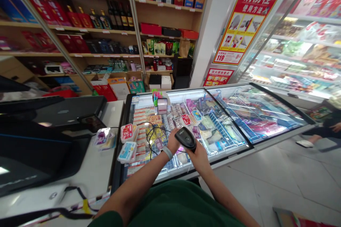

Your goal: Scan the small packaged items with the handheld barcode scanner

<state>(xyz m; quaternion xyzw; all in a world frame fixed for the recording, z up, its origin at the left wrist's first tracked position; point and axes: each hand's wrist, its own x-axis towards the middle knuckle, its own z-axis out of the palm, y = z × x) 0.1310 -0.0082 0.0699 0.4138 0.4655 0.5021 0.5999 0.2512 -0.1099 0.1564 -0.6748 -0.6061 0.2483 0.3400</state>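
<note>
My right hand (199,158) is closed round the handle of a black handheld barcode scanner (185,137), above the glass lid of a chest freezer (160,174). My left hand (173,142), with a pale band on its wrist, is up against the scanner's left side. The scanner hides its fingers, so I cannot tell if they grip anything. A thin black cable (150,138) loops across the glass to the left. Just past the scanner are a red-labelled pack (186,119), a blue-labelled pack (197,115) and a purple-labelled pack (196,132).
Clear tubs with red labels (127,132) and blue labels (127,151) sit at the freezer's left edge. A purple-topped tub (102,137) stands on the white counter (99,173), beside dark checkout equipment (39,142). Shelves of boxes (103,39) rise behind. At right, another person's leg (314,139) shows.
</note>
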